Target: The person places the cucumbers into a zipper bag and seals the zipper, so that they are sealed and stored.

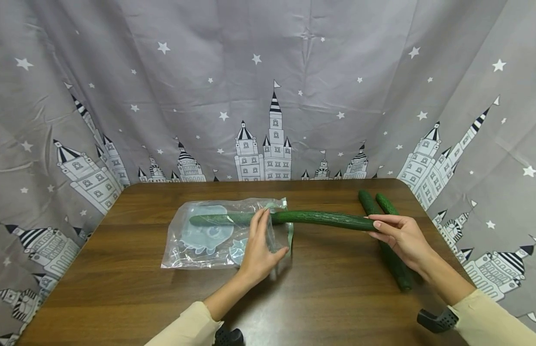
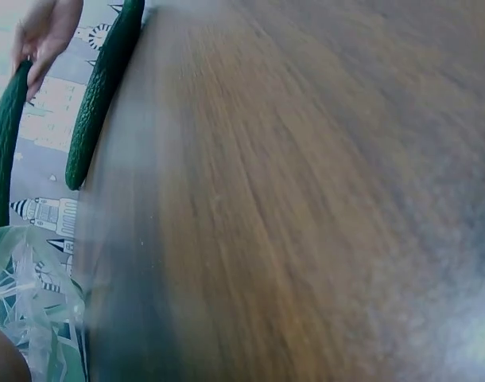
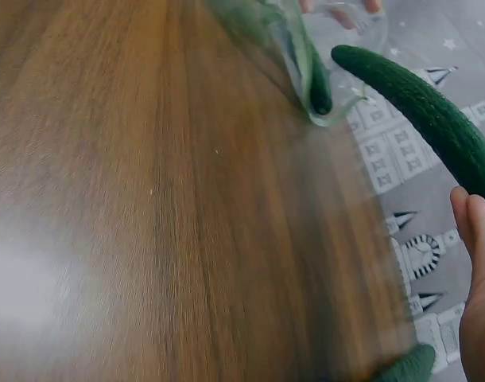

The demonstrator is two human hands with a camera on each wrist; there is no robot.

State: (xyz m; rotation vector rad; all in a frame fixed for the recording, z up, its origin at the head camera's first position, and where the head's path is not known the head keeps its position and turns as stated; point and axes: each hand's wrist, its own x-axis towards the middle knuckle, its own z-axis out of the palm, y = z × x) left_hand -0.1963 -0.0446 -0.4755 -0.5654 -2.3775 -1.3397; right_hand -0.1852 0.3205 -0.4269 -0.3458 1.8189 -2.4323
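A clear plastic bag point(image 1: 185, 257) with a pale blue cartoon print and green-edged mouth lies on the table, left of centre. Inside it lies one cucumber point(image 1: 213, 219). At the mouth, my left hand point(image 1: 256, 257) holds the plastic, thumb spread apart from the fingers. My right hand point(image 1: 402, 240) pinches the right end of a long, slightly curved cucumber point(image 1: 328, 218) between thumb and fingers. Its other end points at the bag's mouth, and the right wrist view shows that tip point(image 3: 346, 56) beside the green edge. How far it reaches in, I cannot tell.
Two more cucumbers lie at the table's right side, one long point(image 1: 395, 264) and one partly covered point(image 1: 385, 204) by my right hand. The brown wooden table point(image 1: 133, 302) ends at a grey curtain point(image 1: 319, 144) with castles and stars.
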